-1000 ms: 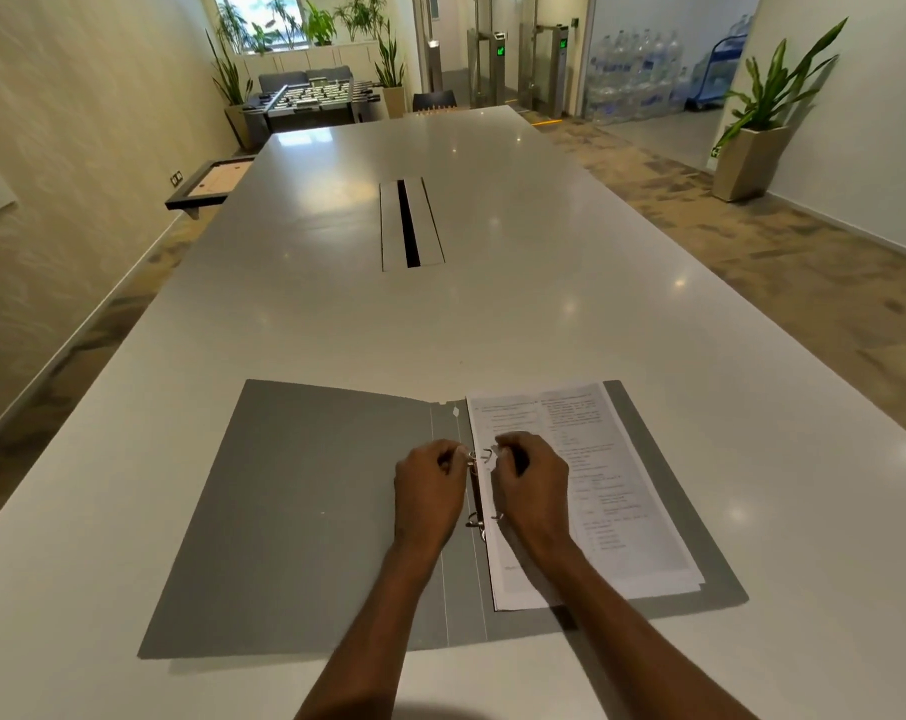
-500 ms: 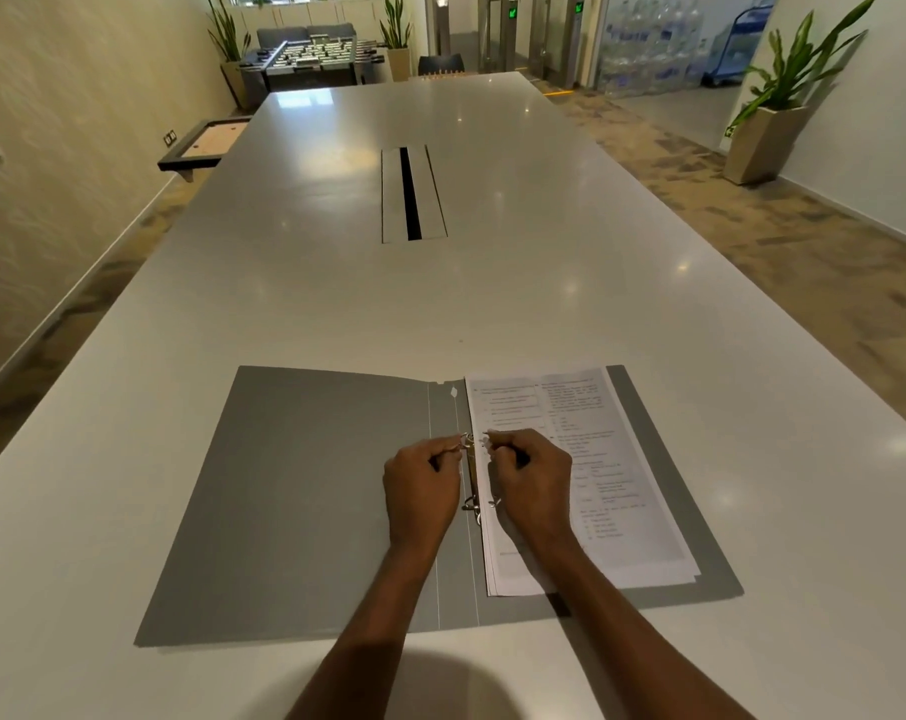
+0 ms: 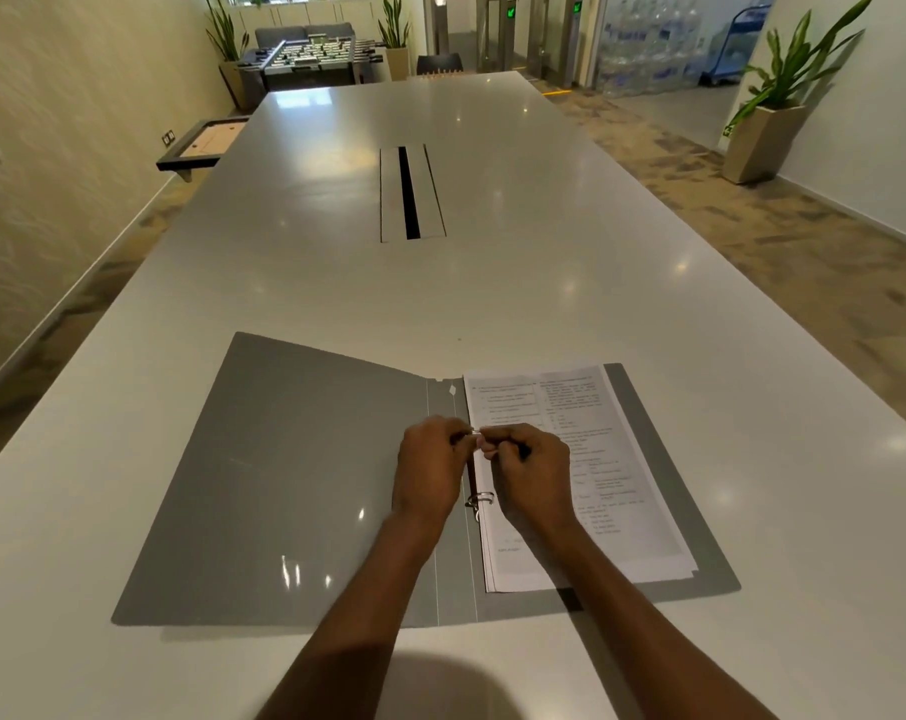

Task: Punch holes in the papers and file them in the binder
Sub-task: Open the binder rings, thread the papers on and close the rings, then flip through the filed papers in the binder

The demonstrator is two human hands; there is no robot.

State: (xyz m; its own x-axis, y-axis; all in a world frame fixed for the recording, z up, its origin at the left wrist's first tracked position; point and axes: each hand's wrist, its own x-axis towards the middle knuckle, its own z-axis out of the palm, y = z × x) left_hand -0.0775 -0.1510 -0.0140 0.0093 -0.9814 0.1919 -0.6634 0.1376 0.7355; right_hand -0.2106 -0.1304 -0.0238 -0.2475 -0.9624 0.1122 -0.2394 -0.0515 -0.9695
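Over binder (image 3: 295, 480), hands curled on ring (image 3: 475, 433).

Open flat grey binder (image 3: 295, 485) laid on glossy white counter (image 3: 492, 283); printed white paper stack (image 3: 632, 511) seated on right half. Upper metal ring (image 3: 475, 433) pinched by left hand (image 3: 430, 467) and right hand (image 3: 531, 472); lower ring (image 3: 481, 498) seen shut.

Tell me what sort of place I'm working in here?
Probably an office meeting or break area: a long white conference table with a cable slot, a foosball table behind it, and access turnstiles by the exit.

Office lounge: long meeting table (image 3: 492, 283), access turnstiles (image 3: 513, 23), foosball table (image 3: 310, 54), potted plants (image 3: 773, 96).
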